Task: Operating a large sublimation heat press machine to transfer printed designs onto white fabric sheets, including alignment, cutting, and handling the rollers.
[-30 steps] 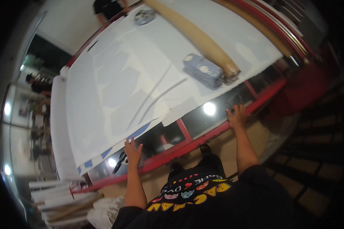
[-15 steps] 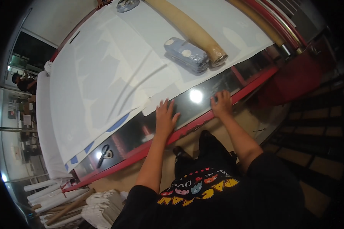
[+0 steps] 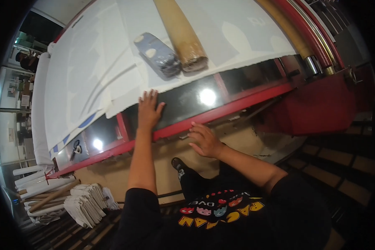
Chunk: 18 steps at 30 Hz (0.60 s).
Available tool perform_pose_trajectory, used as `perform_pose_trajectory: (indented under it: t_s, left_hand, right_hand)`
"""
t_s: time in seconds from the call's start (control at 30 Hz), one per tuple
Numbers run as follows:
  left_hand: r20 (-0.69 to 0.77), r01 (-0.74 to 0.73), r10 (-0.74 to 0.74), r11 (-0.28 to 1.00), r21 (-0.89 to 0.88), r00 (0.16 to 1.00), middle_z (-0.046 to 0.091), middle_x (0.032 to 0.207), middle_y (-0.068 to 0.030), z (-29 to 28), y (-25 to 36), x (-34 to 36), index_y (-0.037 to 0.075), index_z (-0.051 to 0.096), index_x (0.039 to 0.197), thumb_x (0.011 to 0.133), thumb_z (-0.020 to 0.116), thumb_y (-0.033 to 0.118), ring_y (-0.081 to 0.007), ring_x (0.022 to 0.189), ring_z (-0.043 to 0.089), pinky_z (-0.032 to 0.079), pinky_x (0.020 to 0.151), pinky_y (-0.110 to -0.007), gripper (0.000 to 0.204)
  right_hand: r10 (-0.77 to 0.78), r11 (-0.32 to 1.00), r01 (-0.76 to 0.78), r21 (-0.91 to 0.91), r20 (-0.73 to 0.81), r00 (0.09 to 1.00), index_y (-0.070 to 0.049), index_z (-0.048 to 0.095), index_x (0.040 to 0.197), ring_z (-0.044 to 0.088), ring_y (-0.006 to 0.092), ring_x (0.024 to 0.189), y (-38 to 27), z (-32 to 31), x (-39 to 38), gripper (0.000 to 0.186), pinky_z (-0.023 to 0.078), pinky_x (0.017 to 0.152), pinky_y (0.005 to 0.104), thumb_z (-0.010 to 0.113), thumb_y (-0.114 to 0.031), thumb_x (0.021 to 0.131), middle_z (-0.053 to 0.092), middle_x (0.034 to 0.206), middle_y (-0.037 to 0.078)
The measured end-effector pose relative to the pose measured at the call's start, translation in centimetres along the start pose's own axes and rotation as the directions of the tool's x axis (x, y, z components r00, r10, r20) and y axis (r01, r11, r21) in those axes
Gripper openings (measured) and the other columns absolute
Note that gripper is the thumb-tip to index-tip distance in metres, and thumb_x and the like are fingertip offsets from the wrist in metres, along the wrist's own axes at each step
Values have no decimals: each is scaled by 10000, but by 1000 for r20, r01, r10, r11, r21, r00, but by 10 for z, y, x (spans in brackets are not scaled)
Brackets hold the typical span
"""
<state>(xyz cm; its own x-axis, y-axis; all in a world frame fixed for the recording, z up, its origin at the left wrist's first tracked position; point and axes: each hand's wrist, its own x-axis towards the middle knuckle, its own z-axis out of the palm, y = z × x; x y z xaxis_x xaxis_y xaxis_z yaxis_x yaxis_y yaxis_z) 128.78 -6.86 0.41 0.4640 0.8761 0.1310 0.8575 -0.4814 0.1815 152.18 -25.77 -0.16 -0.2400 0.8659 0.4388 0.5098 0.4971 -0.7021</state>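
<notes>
My left hand (image 3: 149, 113) lies flat with fingers spread at the near edge of a large white sheet (image 3: 112, 77), its fingertips reaching the sheet and its palm over the glass table top (image 3: 183, 102). Nothing is in its grasp. My right hand (image 3: 206, 143) hovers just in front of the table's red frame edge (image 3: 237, 104), empty, fingers apart and slightly bent. Beyond the hands, on the sheet, a blue-grey wrapped bundle with pale spots (image 3: 158, 54) lies against a brown roll (image 3: 181, 37) whose end is covered in clear plastic.
Scissors (image 3: 76, 149) lie on the glass at the left. Long rollers (image 3: 312, 64) and a red panel (image 3: 312, 108) are at the right. White rolls (image 3: 46, 187) and stacked folded sheets (image 3: 85, 204) sit below left. Another person (image 3: 27, 60) is far left.
My right hand has come off the glass and drawn back before the red edge. My left hand still rests by the sheet's edge. The view has shifted rightward, and my feet have moved.
</notes>
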Motion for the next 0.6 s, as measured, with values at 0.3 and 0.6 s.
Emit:
perform_pose_trajectory:
  t_s: [0.3,0.6]
  left_hand:
    - [11,160,-162,984,83,987,343,1542,-99,2,29,-13,156,387,1476,949,498,520,-308,1455,242,98,1161,-587,651]
    - [-183,53,-24,986,156,983,322,1547,-142,38,-2,-26,193,261,1532,968,411,572,-335,1447,257,162,1148,-589,696]
  right_hand:
    - [627,772,-554,-313,230,744,-62,576,1099,537,385,1088,116,-67,-196,330,445,947,456,652,-76,778,594,1071,191]
    - [496,705,-497,-506,-150,856,-69,682,906,662,347,843,391,13,-171,162,495,789,514,629,-204,835,658,842,201]
